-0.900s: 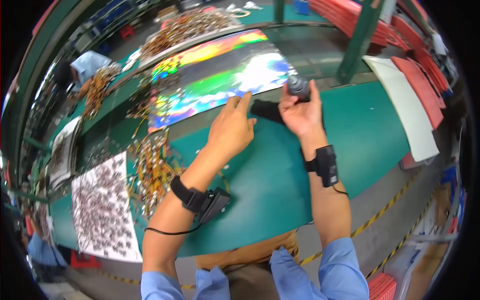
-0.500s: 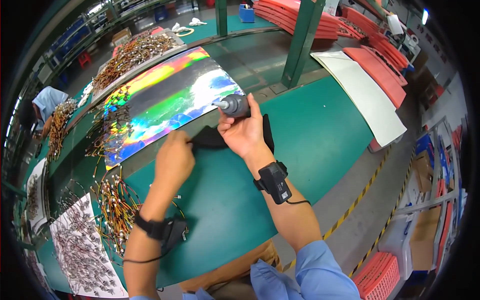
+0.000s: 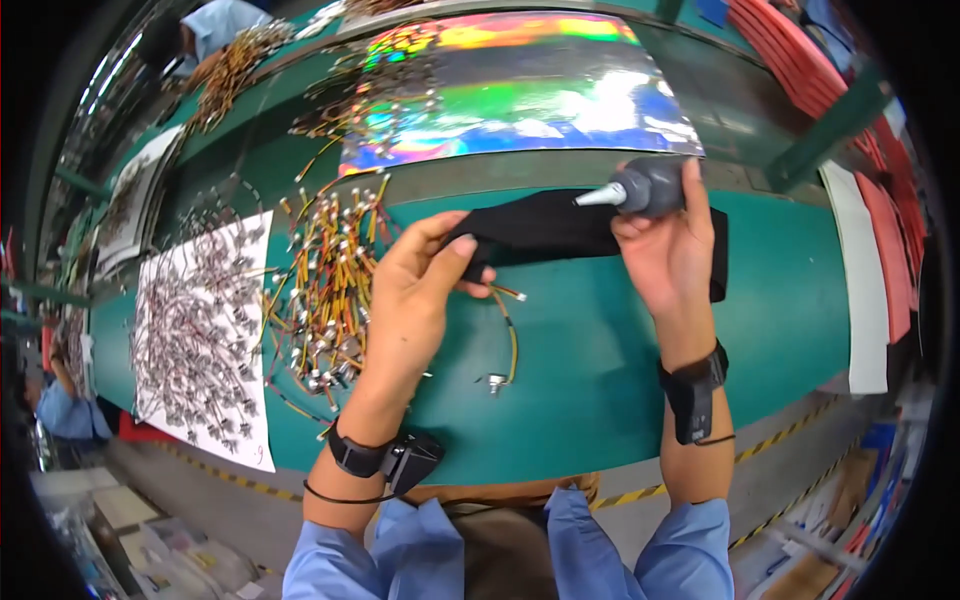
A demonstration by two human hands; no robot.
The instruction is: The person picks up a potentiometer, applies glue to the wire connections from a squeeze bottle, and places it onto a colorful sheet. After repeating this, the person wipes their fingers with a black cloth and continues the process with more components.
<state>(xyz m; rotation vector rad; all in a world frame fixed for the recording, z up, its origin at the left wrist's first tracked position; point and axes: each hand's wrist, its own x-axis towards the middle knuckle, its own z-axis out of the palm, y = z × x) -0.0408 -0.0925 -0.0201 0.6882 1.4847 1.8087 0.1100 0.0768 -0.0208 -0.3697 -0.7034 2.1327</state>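
Between my two hands stretches a strip of black cloth [image 3: 545, 222] over the green table mat. My left hand [image 3: 412, 275] is closed on its left end, thumb and fingers pinching the fabric. In my right hand [image 3: 672, 250] is a dark grey squeeze bottle [image 3: 655, 187], held sideways with its pale pointed nozzle toward the left. The cloth's right part passes behind that hand and hangs out beyond it. Below the cloth lies a single short wire cable [image 3: 513, 345] with connectors at its ends. Left of my left hand is a heap of yellow, red and black wire cables [image 3: 330, 290].
A white sheet [image 3: 255, 420] bearing many dark-wired parts lies at the left. Across the far side stretches a shiny rainbow-coloured sheet [image 3: 530, 95], with more cables on its left part. A green post [image 3: 835, 130] stands at right, near pale sheets [image 3: 862, 300]. Another person's blue sleeve [image 3: 225, 25] shows far left.
My view has swung left and down. My left hand now shows clearly with the black cloth pinched in it, and the strip is drawn out longer. The bottle stays in my right hand.
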